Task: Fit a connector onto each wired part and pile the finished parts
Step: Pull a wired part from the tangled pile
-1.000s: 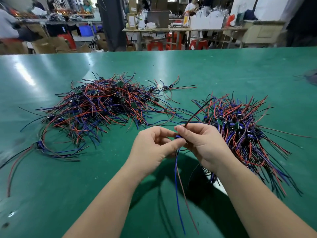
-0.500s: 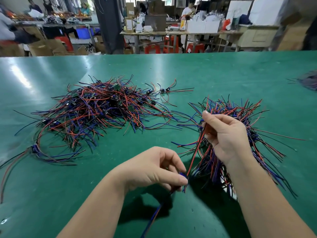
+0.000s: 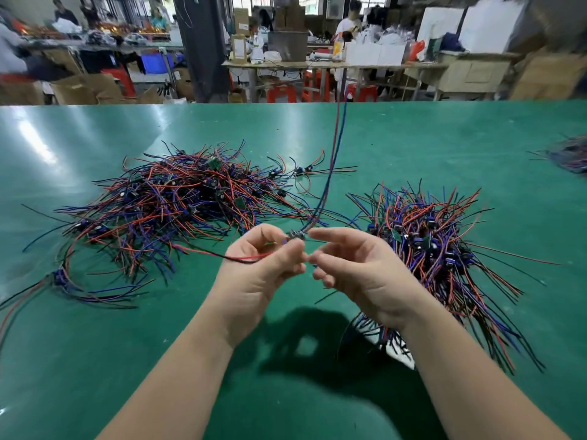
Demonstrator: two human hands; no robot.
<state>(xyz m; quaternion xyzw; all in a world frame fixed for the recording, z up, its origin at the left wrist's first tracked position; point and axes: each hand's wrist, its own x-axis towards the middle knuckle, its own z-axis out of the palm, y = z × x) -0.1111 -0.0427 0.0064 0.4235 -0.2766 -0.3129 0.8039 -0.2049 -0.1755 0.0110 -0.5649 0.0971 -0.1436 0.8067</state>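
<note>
Trailing red-blue wires [image 3: 333, 154], small wired part [image 3: 294, 235]

The one camera is worn on the person's head and looks forward and down across the wide, glossy green table top [image 3: 95, 344]. It is near to the work: both bare forearms come in from the bottom edge. The left hand [image 3: 254, 274] and the right hand [image 3: 359, 271] sit at the middle of the picture. The loose heap of red, blue and black wired parts [image 3: 178, 198] falls left of centre, the denser heap of the same wires [image 3: 428, 242] right of centre. Above the table's far edge the wide lens takes in the blurred pale workshop benches [image 3: 317, 63].
</note>
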